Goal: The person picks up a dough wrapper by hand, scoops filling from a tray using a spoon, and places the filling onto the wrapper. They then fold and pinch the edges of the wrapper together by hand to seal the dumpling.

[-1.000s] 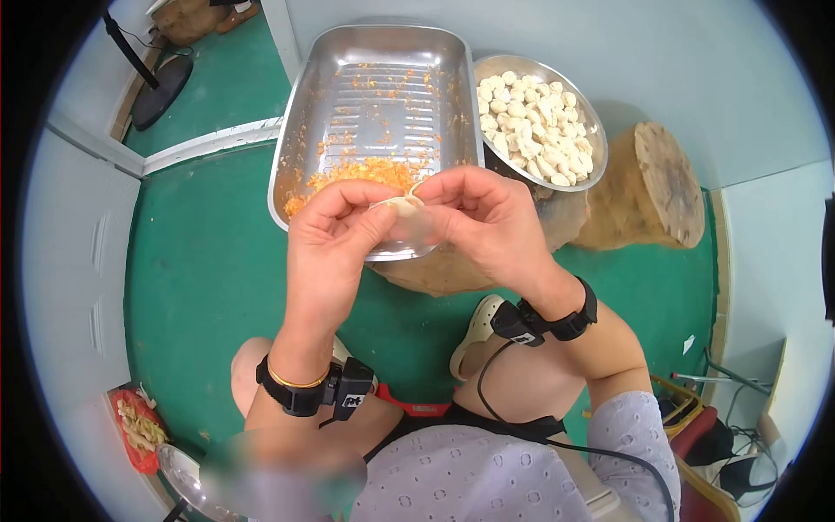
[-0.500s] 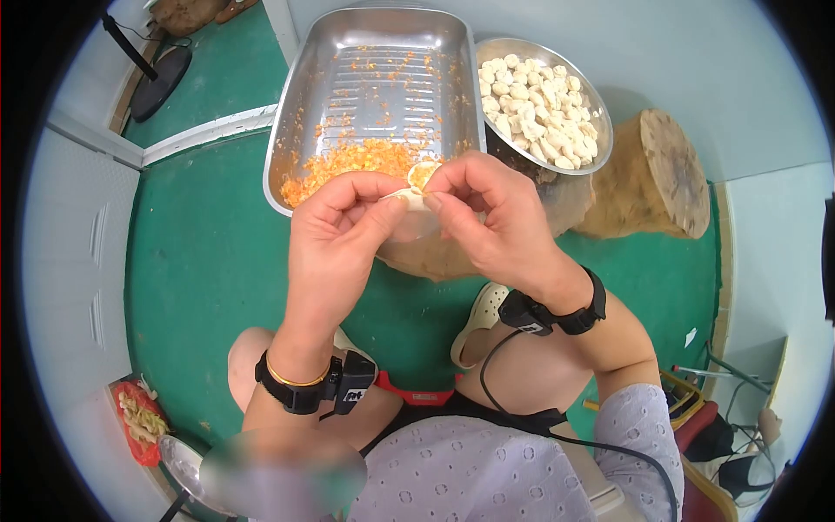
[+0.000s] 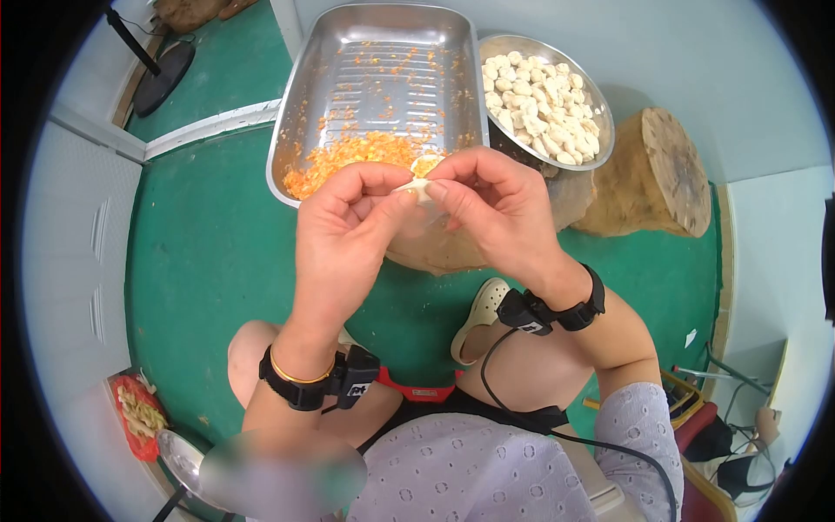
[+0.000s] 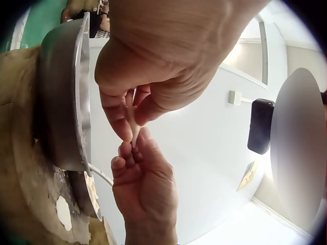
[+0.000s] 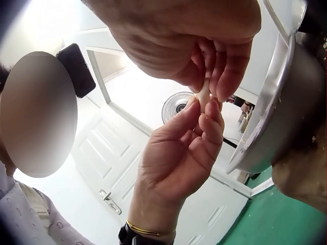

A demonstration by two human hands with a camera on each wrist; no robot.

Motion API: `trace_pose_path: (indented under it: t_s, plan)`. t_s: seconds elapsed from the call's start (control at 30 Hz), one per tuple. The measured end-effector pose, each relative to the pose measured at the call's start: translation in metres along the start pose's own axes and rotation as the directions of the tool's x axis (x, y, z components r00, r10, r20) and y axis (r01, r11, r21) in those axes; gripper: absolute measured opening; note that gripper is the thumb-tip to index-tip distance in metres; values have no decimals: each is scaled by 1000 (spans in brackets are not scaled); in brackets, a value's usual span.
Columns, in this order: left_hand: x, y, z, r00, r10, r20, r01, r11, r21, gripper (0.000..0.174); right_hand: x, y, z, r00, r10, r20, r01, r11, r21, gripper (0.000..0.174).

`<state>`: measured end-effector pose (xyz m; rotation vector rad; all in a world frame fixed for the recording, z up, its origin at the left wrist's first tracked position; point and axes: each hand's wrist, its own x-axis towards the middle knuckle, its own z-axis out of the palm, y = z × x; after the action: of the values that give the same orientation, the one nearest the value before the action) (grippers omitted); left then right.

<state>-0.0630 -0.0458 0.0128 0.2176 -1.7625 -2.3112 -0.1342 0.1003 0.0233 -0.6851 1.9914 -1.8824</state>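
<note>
Between the two hands is a pale dough wrapper [image 3: 423, 186], pinched along its edge, with some orange filling showing at its far side. The left hand [image 3: 344, 235] grips its left end between thumb and fingers. At the other end the right hand [image 3: 504, 217] pinches it, thumb against fingers. In the left wrist view the folded dough [image 4: 134, 125] looks thin and stands on edge between the fingertips. Orange filling [image 3: 361, 155] lies at the near end of a metal tray [image 3: 383, 28], just beyond the hands. A round metal bowl [image 3: 606, 122] holds several white dumplings [image 3: 539, 104].
Wooden stumps [image 3: 665, 174] stand at the right and under the tray. In the left wrist view a loose wrapper [image 4: 64, 213] lies on the wood. A red bag [image 3: 137, 418] and a metal pan [image 3: 181, 461] are on the floor at lower left.
The tray and bowl sit higher in the head view than a second ago. Both hands stay on the dough, their fingers slightly shifted, and filling now shows at its far side.
</note>
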Motion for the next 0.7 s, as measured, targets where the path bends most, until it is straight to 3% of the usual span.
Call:
trace_pose_path:
  t_s: [0.33,0.43,0.5,0.53,0.7]
  plan:
    - [-1,4,-4,998,-39,-43,42,997,65,9,3,7,-1,1000,-12,1,12,993,-120,6]
    - [0,3,-6,998,-46,-40,51,991,124,7,3,4,2,999,49,18,-47,995,-93,8]
    - [-1,2,-5,998,-55,-43,60,991,117,7,3,3,6,999,43,1,-43,996,77,10]
    - [-1,1,-4,997,-61,-41,65,992,112,7,3,2,5,999,45,3,-45,996,77,10]
    - [-1,2,-5,997,-74,8,73,993,94,7,3,3,-4,989,85,125,-75,994,-85,9]
